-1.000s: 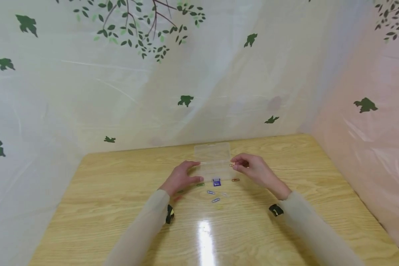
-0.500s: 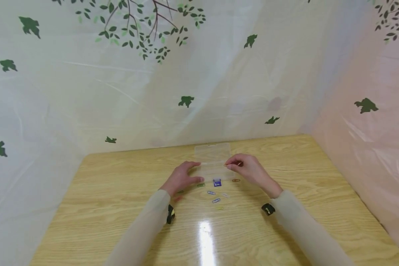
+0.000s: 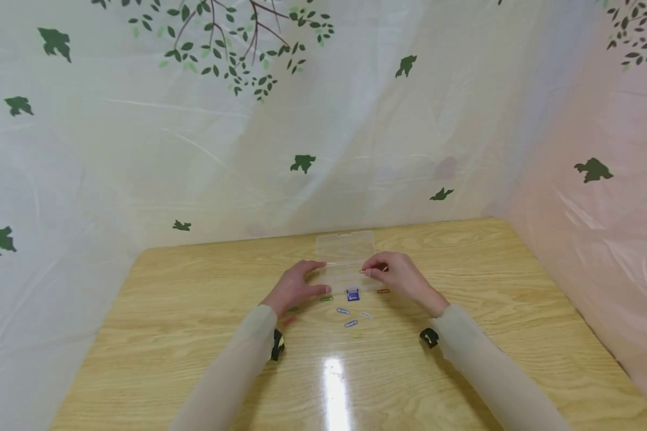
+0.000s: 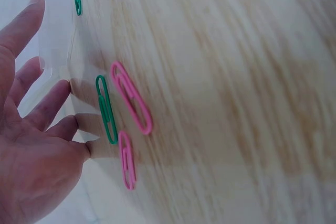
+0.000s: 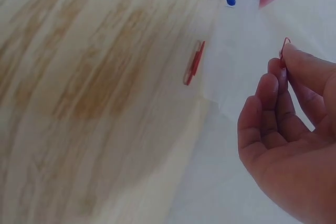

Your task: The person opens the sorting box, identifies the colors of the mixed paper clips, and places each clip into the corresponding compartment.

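My right hand (image 3: 401,276) pinches a red paper clip (image 5: 285,45) between thumb and forefinger, over the right part of an uncovered clear plastic box (image 3: 350,277). The box's lid (image 3: 345,245) lies folded back. My left hand (image 3: 300,283) spans the box's left end, forefinger at the back corner and thumb at the front corner. Its other fingertips reach down near the table in the left wrist view. Close by lie a green paper clip (image 4: 106,109) and two pink ones, the larger pink paper clip (image 4: 132,98) nearest. A blue latch (image 3: 353,295) hangs at the box's front.
Another red paper clip (image 5: 195,63) lies at the box's front right. Blue paper clips (image 3: 350,324), a white paper clip (image 3: 366,315) and a yellow paper clip (image 3: 357,336) lie in front on the wooden table (image 3: 194,335). A patterned sheet (image 3: 221,161) rises behind.
My right hand has moved left, bringing the pinched red paper clip from the box's right edge to over its right part. My left hand has stayed at the left end.
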{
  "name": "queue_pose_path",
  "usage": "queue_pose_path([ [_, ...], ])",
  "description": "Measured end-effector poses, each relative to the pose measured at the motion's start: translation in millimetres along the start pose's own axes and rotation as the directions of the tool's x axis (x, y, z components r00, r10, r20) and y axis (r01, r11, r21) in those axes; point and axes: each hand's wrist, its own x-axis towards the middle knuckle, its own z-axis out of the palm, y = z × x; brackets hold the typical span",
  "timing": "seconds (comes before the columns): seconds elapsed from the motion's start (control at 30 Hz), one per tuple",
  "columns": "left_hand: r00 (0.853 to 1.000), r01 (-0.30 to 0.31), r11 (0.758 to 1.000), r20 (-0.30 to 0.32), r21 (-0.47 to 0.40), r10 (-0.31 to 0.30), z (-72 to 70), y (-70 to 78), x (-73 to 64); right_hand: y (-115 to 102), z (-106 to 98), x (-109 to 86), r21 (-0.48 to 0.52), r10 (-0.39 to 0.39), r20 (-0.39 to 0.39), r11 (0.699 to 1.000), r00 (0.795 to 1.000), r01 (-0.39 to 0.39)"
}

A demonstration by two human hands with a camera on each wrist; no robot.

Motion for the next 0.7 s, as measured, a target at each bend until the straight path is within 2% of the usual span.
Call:
queue_pose_path([
  [0.2, 1.0, 0.017, 1.0, -0.005, -0.02, -0.018, 0.0, 0.4, -2.9, -0.4, 4.3, 1.6, -0.011, 0.022, 0.032, 1.0, 0.999, -0.021],
  [0.7, 1.0, 0.009, 1.0, 0.008, -0.017, -0.009, -2.2, -1.9, 3.0, 2.8, 6.8, 5.6, -0.023, 0.05, 0.065, 0.999, 0.997, -0.048],
])
